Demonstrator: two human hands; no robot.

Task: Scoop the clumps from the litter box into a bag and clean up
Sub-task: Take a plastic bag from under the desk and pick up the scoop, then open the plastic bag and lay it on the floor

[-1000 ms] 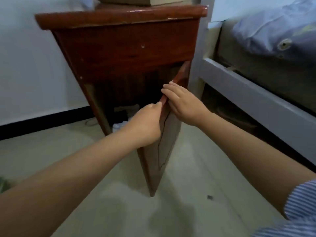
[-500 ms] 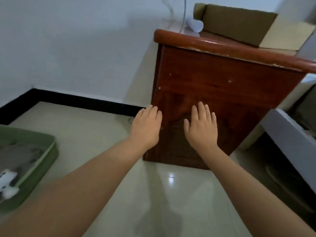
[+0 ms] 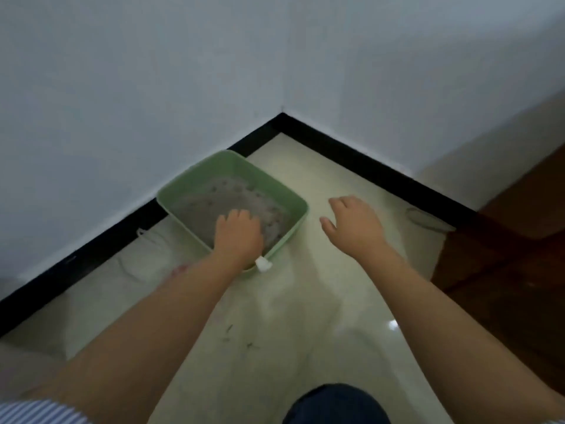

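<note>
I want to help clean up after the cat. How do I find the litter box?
Look where the two pale walls meet in a corner with black skirting. On the shiny floor there sits the litter box, a light green tray holding grey litter. Nothing else there is green.

Readable text: none anywhere in view.
Litter box [image 3: 295, 203]: plain green walls, no brand, label or number to be read.
White piece at the box's near corner [image 3: 263, 264]: too small and blurred to show any marking.
Walls [image 3: 153, 71]: bare, no sign or writing.
Sleeve [image 3: 33, 411]: stripes only, no lettering.
</note>
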